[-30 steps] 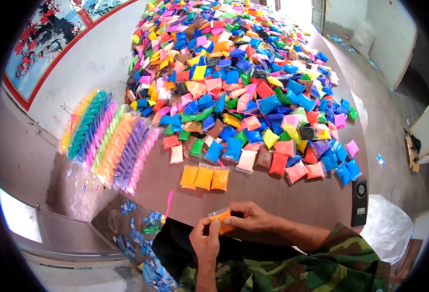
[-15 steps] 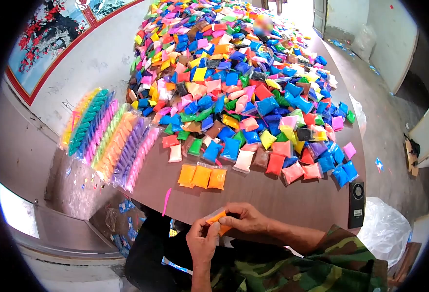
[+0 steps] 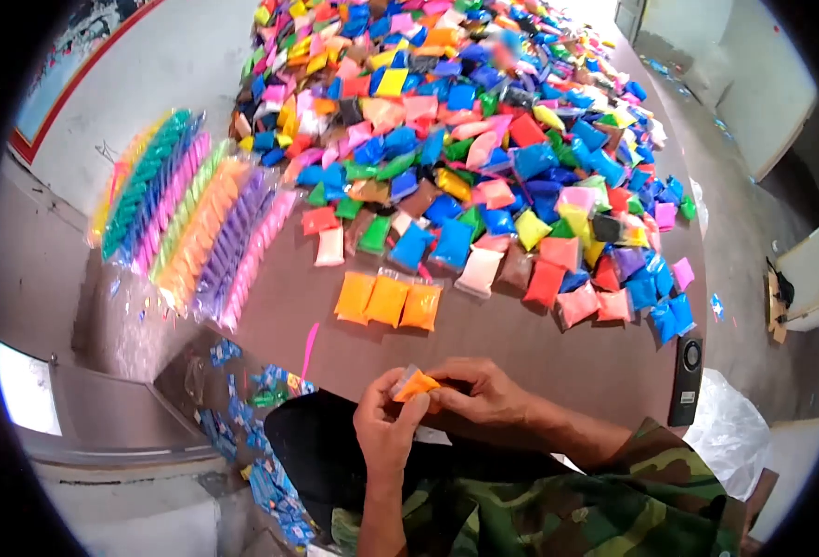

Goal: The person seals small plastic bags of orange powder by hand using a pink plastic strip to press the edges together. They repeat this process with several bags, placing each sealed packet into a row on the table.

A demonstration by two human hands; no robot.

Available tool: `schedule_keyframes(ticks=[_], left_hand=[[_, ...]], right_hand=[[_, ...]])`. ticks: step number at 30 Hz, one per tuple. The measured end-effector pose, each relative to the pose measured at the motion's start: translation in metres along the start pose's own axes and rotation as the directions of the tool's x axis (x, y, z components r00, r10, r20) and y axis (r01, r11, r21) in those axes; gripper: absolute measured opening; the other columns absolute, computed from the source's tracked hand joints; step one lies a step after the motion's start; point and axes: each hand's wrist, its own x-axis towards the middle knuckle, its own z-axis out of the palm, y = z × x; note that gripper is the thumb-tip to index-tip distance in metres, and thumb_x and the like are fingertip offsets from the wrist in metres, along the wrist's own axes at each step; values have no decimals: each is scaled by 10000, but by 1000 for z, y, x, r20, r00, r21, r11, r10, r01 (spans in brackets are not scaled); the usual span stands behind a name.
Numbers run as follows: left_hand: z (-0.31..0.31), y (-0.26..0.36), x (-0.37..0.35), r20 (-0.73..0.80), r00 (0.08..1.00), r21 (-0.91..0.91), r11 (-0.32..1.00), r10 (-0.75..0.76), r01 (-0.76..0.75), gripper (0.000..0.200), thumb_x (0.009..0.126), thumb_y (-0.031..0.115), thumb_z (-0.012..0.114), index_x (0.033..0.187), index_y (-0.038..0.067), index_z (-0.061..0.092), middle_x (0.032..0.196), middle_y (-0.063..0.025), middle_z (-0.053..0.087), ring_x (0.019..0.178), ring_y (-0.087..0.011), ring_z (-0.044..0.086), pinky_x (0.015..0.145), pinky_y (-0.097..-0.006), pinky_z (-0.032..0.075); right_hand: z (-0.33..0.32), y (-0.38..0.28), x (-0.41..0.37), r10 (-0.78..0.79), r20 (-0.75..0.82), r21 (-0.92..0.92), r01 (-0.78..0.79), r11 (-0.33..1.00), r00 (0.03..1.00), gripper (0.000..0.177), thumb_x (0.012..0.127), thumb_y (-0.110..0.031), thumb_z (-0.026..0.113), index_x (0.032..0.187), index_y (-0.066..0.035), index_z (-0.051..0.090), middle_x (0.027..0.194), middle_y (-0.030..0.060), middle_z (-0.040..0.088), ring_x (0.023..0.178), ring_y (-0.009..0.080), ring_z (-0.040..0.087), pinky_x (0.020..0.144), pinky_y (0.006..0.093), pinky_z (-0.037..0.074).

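While the left hand (image 3: pixel 386 432) and right hand (image 3: pixel 483 399) together pinch one orange packet (image 3: pixel 416 383) over the near table (image 3: pixel 521 362) edge, three more lie in a row (image 3: pixel 388 300) beyond; the big pile (image 3: pixel 483 139) looks mostly unsorted, I judge.

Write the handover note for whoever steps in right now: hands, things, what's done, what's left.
Left hand: pinching the orange packet from the near side.
Right hand: gripping the same packet from the far side, above the table edge.
Things: a row of three orange packets lies just beyond the hands. The big mixed-colour pile is behind it. Filled sleeves lie at the left.
Done: three orange packets set side by side.
Left: the held packet is not yet put down, and the pile looks unsorted.
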Motion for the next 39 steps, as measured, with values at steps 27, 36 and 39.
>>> schedule_keyframes(ticks=[27, 36, 39], left_hand=[[-24, -6, 5, 61, 993, 266, 957, 102, -114, 142, 903, 68, 784, 995, -20, 721, 899, -33, 705, 808, -89, 620, 744, -238, 508], [-34, -4, 6, 216, 976, 288, 955, 2, -65, 186, 921, 96, 785, 1021, -35, 700, 964, -56, 704, 849, -98, 645, 785, -246, 531], [-32, -6, 3, 174, 985, 281, 959, 1, -50, 152, 930, 78, 772, 995, -38, 697, 942, -63, 702, 837, -96, 643, 764, -241, 531]], right_hand=[[2, 3, 9, -137, -17, -127, 134, 983, 990, 213, 915, -119, 745, 1074, 20, 716, 929, 162, 709, 824, 275, 702, 709, 369, 552], [3, 10, 9, -217, 41, -149, 221, 964, 975, 188, 922, -88, 729, 1072, 22, 707, 963, 159, 708, 847, 278, 702, 723, 372, 554], [4, 8, 9, -238, 40, -177, 241, 954, 970, 192, 929, -92, 724, 1085, 19, 708, 970, 163, 708, 850, 278, 704, 728, 370, 556]])
